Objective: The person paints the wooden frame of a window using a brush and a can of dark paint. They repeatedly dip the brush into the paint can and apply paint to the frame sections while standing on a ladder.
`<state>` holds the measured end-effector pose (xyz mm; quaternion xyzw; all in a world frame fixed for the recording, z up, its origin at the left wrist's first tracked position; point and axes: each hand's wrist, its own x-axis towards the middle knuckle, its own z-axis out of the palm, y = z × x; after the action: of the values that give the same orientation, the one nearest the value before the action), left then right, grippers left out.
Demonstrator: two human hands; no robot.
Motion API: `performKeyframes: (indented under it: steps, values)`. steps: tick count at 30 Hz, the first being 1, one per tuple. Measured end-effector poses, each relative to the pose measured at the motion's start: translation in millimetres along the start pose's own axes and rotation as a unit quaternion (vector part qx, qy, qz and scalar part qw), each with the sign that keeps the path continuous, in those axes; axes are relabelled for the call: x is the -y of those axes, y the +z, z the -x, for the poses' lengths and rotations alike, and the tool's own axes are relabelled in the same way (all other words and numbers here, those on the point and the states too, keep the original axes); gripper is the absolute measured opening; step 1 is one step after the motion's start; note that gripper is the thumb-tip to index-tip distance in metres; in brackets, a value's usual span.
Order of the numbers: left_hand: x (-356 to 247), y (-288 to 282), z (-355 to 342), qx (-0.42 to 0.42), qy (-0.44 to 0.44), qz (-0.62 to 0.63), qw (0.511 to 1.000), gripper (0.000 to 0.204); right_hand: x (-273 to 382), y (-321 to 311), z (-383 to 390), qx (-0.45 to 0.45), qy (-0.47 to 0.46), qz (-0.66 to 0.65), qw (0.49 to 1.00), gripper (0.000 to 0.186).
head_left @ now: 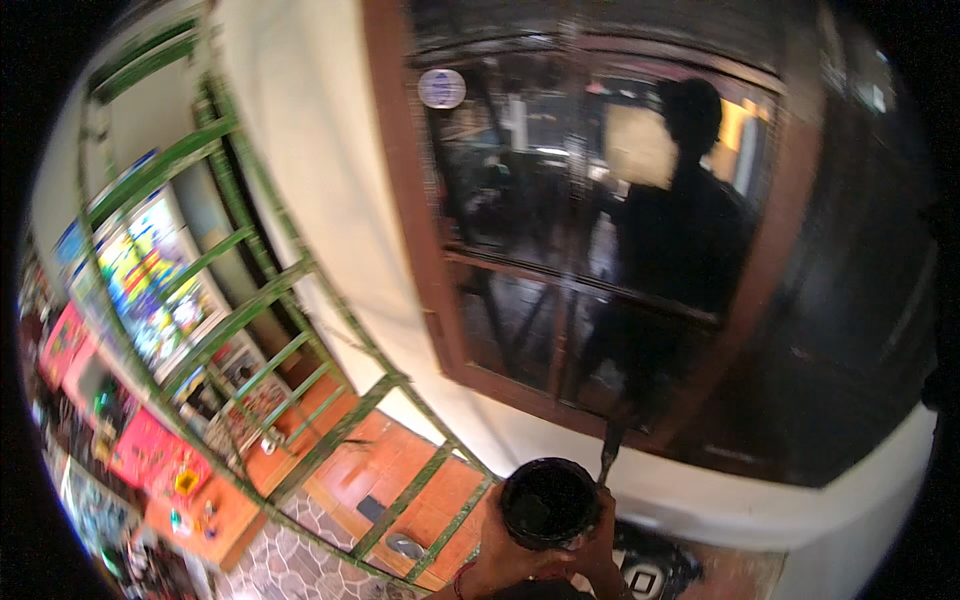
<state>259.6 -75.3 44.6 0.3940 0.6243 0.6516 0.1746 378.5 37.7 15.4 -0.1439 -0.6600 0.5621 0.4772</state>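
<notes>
At the bottom centre my left hand (500, 530) grips the side of a round black pot (548, 505) with dark, glossy contents. My right hand (597, 535) is closed round a brush (611, 445) at the pot's right side, its dark head pointing up. Beyond them stands a brown wooden window frame (442, 330) with dark glossy panes, one bearing a round pale sticker (441, 89). A silhouette of a person shows in the glass. To the right is a dark glossy panel (850, 300).
A green metal ladder (265, 285) spans the left, beside a white wall (330, 220). Behind it are colourful boards (150, 275), pink items (160, 445) and clutter on an orange tiled ledge (370, 470), above patterned paving (285, 550). A black-and-white object (645, 560) lies low right of my hands.
</notes>
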Motion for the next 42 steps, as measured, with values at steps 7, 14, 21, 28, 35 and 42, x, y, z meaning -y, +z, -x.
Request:
performKeyframes:
  steps: [7,14,21,28,35,42]
  values:
    - [-31,15,-23,0.159,0.007,0.008,0.987,0.145,16,-24,13,-0.039,0.008,0.067,0.997,0.133]
    - [-18,30,-57,0.381,0.056,0.123,0.915,0.133,44,-27,39,-0.224,0.032,0.156,0.962,0.129]
    - [-146,63,-96,0.333,0.195,0.424,0.819,0.051,56,-31,88,-0.278,0.163,0.148,0.935,0.106]
    - [-210,80,-107,0.267,0.387,0.625,0.623,0.029,67,-21,127,-0.408,0.11,0.221,0.879,0.109]
    - [-206,42,-94,0.306,0.283,0.608,0.675,0.016,58,3,130,-0.489,0.09,0.264,0.827,0.112]
    - [-228,48,-66,0.131,0.244,0.644,0.713,0.013,42,5,139,-0.508,0.084,0.289,0.807,0.116]
